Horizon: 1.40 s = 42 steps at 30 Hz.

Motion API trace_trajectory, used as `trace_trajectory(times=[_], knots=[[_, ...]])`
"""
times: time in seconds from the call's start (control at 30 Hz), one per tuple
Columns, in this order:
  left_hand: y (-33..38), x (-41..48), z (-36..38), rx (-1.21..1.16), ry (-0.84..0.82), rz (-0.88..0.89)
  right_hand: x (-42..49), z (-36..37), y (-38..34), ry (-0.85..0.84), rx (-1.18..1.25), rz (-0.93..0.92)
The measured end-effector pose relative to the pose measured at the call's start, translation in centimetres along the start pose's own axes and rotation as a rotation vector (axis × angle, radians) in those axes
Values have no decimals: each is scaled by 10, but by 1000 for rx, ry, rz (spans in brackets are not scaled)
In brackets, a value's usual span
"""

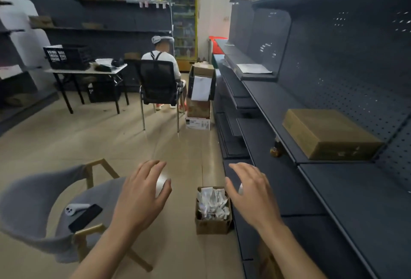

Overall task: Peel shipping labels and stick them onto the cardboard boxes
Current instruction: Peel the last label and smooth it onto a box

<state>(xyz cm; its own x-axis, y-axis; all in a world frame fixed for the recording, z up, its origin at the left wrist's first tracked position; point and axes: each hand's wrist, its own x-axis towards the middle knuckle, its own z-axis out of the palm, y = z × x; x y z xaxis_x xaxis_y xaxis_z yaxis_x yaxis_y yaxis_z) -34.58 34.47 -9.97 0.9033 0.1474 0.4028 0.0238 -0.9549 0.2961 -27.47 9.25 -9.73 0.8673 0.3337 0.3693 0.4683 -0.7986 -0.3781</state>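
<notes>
My left hand (142, 194) hovers low over the floor, fingers and thumb curled round a pale, glossy, blurred label sheet (161, 184). My right hand (251, 194) is beside it, apart, fingers curved; a small white bit shows under its palm, and I cannot tell whether it is held. A flat closed cardboard box (329, 134) lies on the dark shelf (278, 105) to the right, well beyond both hands. No label shows on its visible faces.
A small open carton (212, 225) of crumpled white paper stands on the floor between my hands. A grey chair (33, 201) at left carries a black phone (85, 217). Farther back are a seated person (161, 63), a table (89, 70) and stacked boxes (199, 109).
</notes>
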Motion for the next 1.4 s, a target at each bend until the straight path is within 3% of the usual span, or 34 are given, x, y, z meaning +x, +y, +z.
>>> trace_trajectory(times=[0.33,0.67,0.87,1.17,1.4], knots=[[2,204,98,-184,-63,242,135,12,72,86,-144,245],[140,364,212,-336,-210,620,158,-35,215,267,-324,705],[227,424,271,-406,-364,702,158,-41,276,335,-222,1012],[299,485,335,-521,-710,609,166,-22,304,503,239,1338],[320,501,365,-696,-1006,497,186,-1,300,779,432,1412]])
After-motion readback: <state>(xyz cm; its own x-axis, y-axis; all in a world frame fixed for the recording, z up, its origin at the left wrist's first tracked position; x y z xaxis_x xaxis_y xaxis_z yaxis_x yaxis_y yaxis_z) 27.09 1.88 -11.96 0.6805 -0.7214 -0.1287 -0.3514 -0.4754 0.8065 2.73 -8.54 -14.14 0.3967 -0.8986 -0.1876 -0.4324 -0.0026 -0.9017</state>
